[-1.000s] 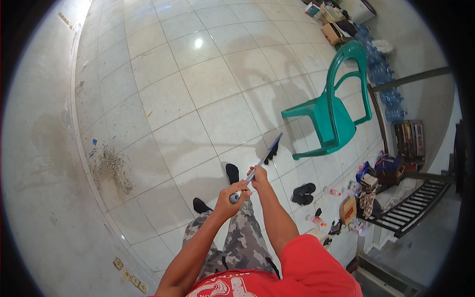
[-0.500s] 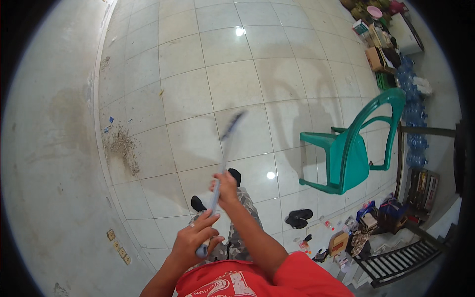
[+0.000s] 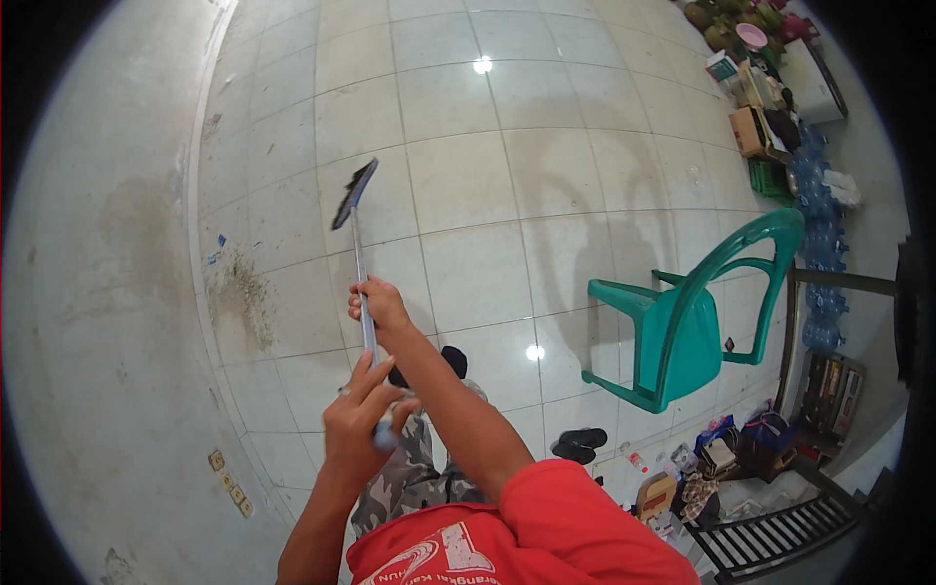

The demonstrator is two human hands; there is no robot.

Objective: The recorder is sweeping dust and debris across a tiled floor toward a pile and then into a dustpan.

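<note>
Tiled floor [image 3: 468,175]; right fingers [image 3: 370,287] wrap the broom handle [image 3: 359,249].

Bright light leaves glare spots on the tile floor [image 3: 448,180], ahead and right of the right fingers [image 3: 357,295]; a soft shadow from the green plastic chair [image 3: 682,346] lies farther right. Beside the left fingers [image 3: 365,383], the broom handle [image 3: 387,436] blurs. Edges bend into black.

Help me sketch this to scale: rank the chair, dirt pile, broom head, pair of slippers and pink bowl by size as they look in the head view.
1. Chair
2. Dirt pile
3. Broom head and pair of slippers: too alike to rank
4. Pink bowl
</note>
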